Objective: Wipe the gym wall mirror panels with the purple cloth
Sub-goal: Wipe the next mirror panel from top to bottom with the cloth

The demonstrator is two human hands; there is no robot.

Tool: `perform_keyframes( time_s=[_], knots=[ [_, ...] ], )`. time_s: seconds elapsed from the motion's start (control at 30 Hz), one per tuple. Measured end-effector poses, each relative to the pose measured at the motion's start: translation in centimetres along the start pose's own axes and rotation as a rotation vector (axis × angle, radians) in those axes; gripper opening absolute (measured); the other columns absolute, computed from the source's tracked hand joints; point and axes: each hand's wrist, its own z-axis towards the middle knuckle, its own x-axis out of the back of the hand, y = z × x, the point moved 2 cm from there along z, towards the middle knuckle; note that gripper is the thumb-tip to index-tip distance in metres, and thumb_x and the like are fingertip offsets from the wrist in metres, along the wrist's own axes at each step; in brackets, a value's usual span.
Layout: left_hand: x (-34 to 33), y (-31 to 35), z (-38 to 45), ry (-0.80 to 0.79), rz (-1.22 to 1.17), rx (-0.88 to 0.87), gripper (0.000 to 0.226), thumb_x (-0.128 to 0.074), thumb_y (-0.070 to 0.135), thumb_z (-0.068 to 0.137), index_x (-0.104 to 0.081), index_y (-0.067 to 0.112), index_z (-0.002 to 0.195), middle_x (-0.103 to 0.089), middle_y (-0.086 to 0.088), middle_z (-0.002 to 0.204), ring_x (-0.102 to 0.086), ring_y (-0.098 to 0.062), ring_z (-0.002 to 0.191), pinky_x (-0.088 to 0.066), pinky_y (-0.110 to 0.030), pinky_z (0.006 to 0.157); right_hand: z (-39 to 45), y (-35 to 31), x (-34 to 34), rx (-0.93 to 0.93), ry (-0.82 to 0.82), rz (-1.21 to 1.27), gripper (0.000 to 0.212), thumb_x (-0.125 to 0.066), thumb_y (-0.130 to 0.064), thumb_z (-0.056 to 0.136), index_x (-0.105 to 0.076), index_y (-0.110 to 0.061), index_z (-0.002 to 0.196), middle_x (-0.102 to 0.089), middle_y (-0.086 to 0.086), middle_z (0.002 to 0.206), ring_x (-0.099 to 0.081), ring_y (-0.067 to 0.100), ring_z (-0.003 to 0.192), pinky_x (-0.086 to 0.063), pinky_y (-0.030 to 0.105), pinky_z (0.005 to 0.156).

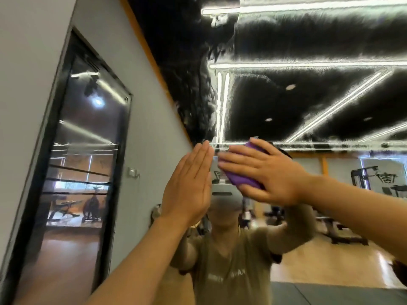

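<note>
The wall mirror panel [308,102] fills the centre and right of the head view and reflects the gym and a person in an olive shirt. Its upper part is streaked and smeared. My right hand [264,175] presses a folded purple cloth [240,177] flat against the glass at about head height, fingers straight and spread over it. Beside it, my left hand [187,183] rests flat on the mirror with its fingers straight and together, pointing up. Most of the cloth is hidden under my right hand.
An orange strip [154,60] marks the mirror's left edge, meeting a grey wall [149,133]. A dark-framed glass door [88,155] stands in that wall at the left. A small white wall switch [132,172] sits between door and mirror.
</note>
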Motion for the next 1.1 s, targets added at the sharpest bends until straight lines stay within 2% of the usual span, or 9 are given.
perform_keyframes(
  time_s=[0.1,0.2,0.3,0.43,0.57,0.73,0.83,0.97,1.1],
  knots=[
    [0.1,-0.1,-0.2,0.052,0.019,0.039,0.058,-0.028,0.026,0.103,-0.02,0.007,0.158,-0.014,-0.006,0.167,-0.011,-0.018,0.155,0.003,-0.026,0.125,5.3,3.1,2.3,-0.223,0.043,0.023,0.066,-0.017,-0.06,0.097,-0.017,-0.039,0.16,-0.014,-0.017,0.167,-0.002,0.006,0.155,0.01,0.038,0.124],
    [0.2,-0.2,-0.2,0.088,0.011,0.062,0.059,-0.028,0.026,0.103,-0.023,0.003,0.157,-0.017,-0.01,0.166,-0.014,-0.022,0.154,0.001,-0.028,0.125,8.5,4.4,2.9,-0.312,0.071,0.0,0.074,-0.006,-0.065,0.092,-0.014,-0.039,0.16,-0.011,-0.016,0.168,-0.003,0.009,0.155,0.008,0.04,0.124],
    [0.2,-0.1,-0.3,0.109,0.008,0.068,0.058,-0.029,0.024,0.102,-0.025,0.0,0.155,-0.022,-0.015,0.164,-0.018,-0.025,0.153,-0.001,-0.028,0.125,8.7,3.6,2.6,-0.358,0.145,0.007,0.075,-0.005,-0.062,0.092,-0.018,-0.036,0.161,-0.015,-0.013,0.168,-0.005,0.012,0.156,0.008,0.042,0.124],
    [0.3,0.0,-0.2,0.111,-0.008,0.074,0.058,-0.03,0.023,0.103,-0.026,0.0,0.155,-0.022,-0.015,0.164,-0.016,-0.023,0.153,-0.001,-0.028,0.125,6.2,1.4,1.3,-0.252,0.135,0.016,0.064,-0.019,-0.055,0.1,-0.024,-0.034,0.16,-0.02,-0.013,0.166,-0.008,0.012,0.156,0.007,0.041,0.125],
    [0.2,-0.1,-0.3,0.084,-0.013,0.082,0.057,-0.025,0.027,0.105,-0.024,0.002,0.157,-0.019,-0.012,0.165,-0.014,-0.022,0.154,0.002,-0.025,0.125,-0.1,-2.9,-1.1,-0.095,0.058,-0.038,0.06,-0.033,-0.051,0.102,-0.028,-0.032,0.159,-0.024,-0.01,0.165,-0.011,0.013,0.156,-0.003,0.05,0.125],
    [0.4,0.1,-0.2,0.056,-0.004,0.103,0.061,-0.026,0.034,0.105,-0.021,0.004,0.158,-0.017,-0.012,0.166,-0.011,-0.021,0.154,0.005,-0.025,0.125,-10.5,-8.6,-4.4,0.111,-0.05,-0.152,0.063,-0.033,-0.053,0.103,-0.022,-0.032,0.161,-0.019,-0.013,0.167,-0.013,0.015,0.156,-0.006,0.05,0.124],
    [0.5,0.5,-0.4,0.021,0.044,0.127,0.067,-0.023,0.044,0.104,-0.012,0.006,0.159,-0.011,-0.013,0.167,-0.006,-0.023,0.155,0.01,-0.025,0.124,-12.7,-9.0,-4.9,0.164,-0.089,-0.203,0.066,-0.035,-0.056,0.101,-0.02,-0.033,0.161,-0.019,-0.014,0.167,-0.013,0.013,0.156,-0.005,0.048,0.124],
    [0.1,2.2,-0.3,-0.055,0.104,0.235,0.084,-0.013,0.066,0.096,0.012,0.012,0.155,0.013,-0.01,0.166,0.013,-0.023,0.155,0.016,-0.031,0.122,-11.6,-7.5,-4.4,0.176,-0.071,-0.138,0.067,-0.039,-0.054,0.1,-0.021,-0.034,0.161,-0.018,-0.014,0.167,-0.01,0.012,0.156,-0.001,0.047,0.125],
    [-0.6,3.6,-0.3,-0.071,0.102,0.322,0.086,-0.004,0.072,0.092,0.023,0.018,0.153,0.028,-0.006,0.162,0.024,-0.022,0.152,0.023,-0.036,0.12,-8.5,-1.1,-2.4,-0.133,0.036,-0.034,0.062,-0.033,-0.052,0.101,-0.023,-0.034,0.16,-0.02,-0.012,0.166,-0.009,0.011,0.156,-0.001,0.048,0.125]
  ],
)
